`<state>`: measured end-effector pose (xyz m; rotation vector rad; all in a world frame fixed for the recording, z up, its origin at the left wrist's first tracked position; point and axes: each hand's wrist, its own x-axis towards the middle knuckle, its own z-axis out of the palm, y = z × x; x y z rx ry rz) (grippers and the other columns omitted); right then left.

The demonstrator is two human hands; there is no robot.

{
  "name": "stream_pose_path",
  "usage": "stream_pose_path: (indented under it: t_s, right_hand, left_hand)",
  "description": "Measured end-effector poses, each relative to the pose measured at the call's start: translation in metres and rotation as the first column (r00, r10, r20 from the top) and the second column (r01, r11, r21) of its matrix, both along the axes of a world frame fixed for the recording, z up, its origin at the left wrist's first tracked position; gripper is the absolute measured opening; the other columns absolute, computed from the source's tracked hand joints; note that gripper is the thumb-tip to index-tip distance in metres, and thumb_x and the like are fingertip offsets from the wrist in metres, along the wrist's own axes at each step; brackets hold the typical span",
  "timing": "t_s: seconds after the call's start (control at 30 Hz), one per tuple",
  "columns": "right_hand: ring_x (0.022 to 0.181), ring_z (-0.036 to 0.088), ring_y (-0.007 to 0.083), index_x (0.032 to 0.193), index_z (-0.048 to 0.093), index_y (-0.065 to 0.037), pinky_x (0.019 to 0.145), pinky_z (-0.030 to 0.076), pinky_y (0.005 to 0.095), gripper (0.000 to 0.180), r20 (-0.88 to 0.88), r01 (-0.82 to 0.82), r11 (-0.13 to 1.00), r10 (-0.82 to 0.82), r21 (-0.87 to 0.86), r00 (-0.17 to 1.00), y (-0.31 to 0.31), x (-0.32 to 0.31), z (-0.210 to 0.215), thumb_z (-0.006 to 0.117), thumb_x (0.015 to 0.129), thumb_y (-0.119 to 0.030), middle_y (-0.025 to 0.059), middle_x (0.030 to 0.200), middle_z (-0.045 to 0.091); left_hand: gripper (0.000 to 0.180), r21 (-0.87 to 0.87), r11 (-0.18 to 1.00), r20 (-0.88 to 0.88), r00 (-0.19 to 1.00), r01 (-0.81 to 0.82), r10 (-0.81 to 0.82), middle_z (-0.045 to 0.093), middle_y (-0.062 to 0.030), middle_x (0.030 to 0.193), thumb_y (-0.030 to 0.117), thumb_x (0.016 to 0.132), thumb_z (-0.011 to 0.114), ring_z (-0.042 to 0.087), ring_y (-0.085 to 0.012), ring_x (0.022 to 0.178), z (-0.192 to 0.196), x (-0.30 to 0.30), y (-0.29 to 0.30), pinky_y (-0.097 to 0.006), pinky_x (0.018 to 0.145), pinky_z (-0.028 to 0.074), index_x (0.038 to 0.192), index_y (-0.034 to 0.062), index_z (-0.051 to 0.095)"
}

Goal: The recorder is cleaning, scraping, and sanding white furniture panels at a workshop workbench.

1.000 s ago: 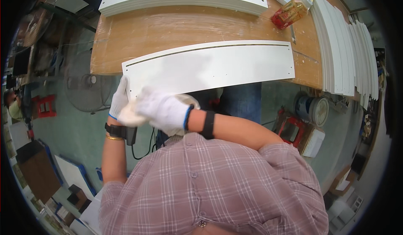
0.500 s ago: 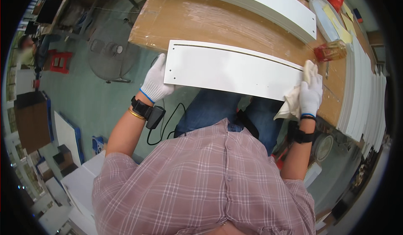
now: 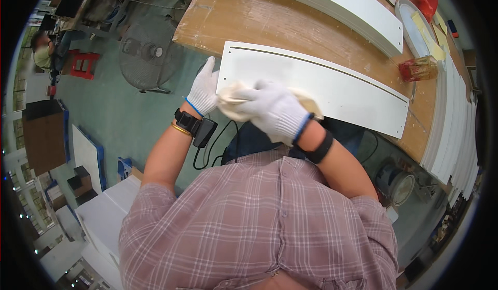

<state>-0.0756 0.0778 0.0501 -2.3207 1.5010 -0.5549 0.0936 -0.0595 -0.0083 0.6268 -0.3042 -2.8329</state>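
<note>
A long white board [image 3: 342, 90] with a narrow groove along its far side and small holes near its ends lies at the table's near edge, partly overhanging it. My left hand [image 3: 204, 89], in a white knit glove, grips the board's left end, its fingers partly hidden by the board. In my gloved right hand [image 3: 275, 109] is a bunched cream cloth [image 3: 232, 103], pressed to the near left part of the board. That hand and the cloth cover part of the board's near edge.
Behind the board, a stack of white boards [image 3: 332, 11] lies on the wooden table [image 3: 244, 18]. A jar with red contents [image 3: 418, 69] stands at the right, near stacked white panels [image 3: 450, 121]. On the floor are a fan [image 3: 150, 57] and a red stool [image 3: 84, 64]; a seated person [image 3: 42, 54] is far left.
My right hand has swept the cloth from the board's right end to its left part. My left hand stays at the left end. The whole view has shifted slightly.
</note>
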Motion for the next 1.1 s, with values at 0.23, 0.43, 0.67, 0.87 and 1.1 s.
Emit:
stream_pose_path:
  t_s: [0.23, 0.43, 0.67, 0.87, 1.1]
  right_hand:
    - [0.098, 0.058, 0.0364, 0.092, 0.068, -0.005, 0.086, 0.048, 0.0403, 0.031, -0.012, 0.668, 0.737, -0.672, -0.107, 0.74, 0.157, -0.123, 0.007, 0.057, 0.065, 0.005, 0.0155, 0.114, 0.063]
    - [0.095, 0.056, 0.0333, 0.11, 0.065, -0.01, 0.089, 0.046, 0.0397, 0.044, -0.351, 0.933, 0.263, -0.921, -0.244, 0.168, 0.297, -0.227, -0.014, 0.053, 0.07, 0.001, 0.0123, 0.125, 0.057]
    - [0.106, 0.055, 0.0331, 0.116, 0.064, -0.01, 0.095, 0.043, 0.0384, 0.043, -0.127, 0.952, 0.128, -0.987, -0.28, 0.095, 0.295, -0.28, 0.017, 0.054, 0.074, -0.008, 0.0135, 0.126, 0.056]
    - [0.11, 0.054, 0.0337, 0.117, 0.064, -0.014, 0.096, 0.043, 0.0388, 0.043, -0.143, 0.914, 0.125, -0.987, -0.386, 0.074, 0.275, -0.333, 0.042, 0.055, 0.075, -0.009, 0.0122, 0.127, 0.056]
    - [0.116, 0.052, 0.0346, 0.135, 0.047, -0.014, 0.099, 0.041, 0.039, 0.058, -0.507, 0.952, 0.2, -0.86, -0.233, 0.057, 0.243, -0.379, 0.022, 0.062, 0.083, -0.036, 0.0217, 0.133, 0.049]
  left_hand:
    - [0.079, 0.184, 0.982, 0.055, 0.998, -0.048, 0.038, 0.022, -0.0199, 0.151, 0.066, 0.092, 0.018, 0.022, -0.0477, 0.136, 0.023, -0.005, 0.005, -0.076, 0.098, 0.015, 0.148, 0.0111, 0.02]
    - [0.08, -0.023, 0.999, 0.075, 0.997, -0.023, 0.024, 0.026, -0.02, 0.149, 0.066, 0.092, 0.025, 0.03, -0.0459, 0.133, 0.018, -0.011, 0.006, -0.071, 0.099, 0.024, 0.147, 0.0089, 0.02]
    - [0.059, -0.253, 0.96, 0.302, 0.933, -0.119, 0.195, 0.055, -0.0125, 0.127, 0.052, 0.096, 0.037, 0.055, -0.0299, 0.114, -0.003, 0.001, 0.002, -0.044, 0.093, 0.048, 0.132, 0.0068, 0.045]
    - [0.039, -0.405, 0.904, 0.403, 0.859, -0.141, 0.315, 0.061, -0.0061, 0.118, 0.034, 0.098, 0.045, 0.062, -0.0211, 0.103, 0.005, -0.003, 0.011, -0.034, 0.083, 0.055, 0.125, 0.0073, 0.05]
    - [0.032, -0.573, 0.818, 0.514, 0.753, -0.055, 0.411, 0.064, -0.0065, 0.108, 0.024, 0.095, 0.055, 0.064, -0.0168, 0.092, 0.009, -0.026, 0.004, -0.028, 0.077, 0.054, 0.117, 0.0009, 0.056]
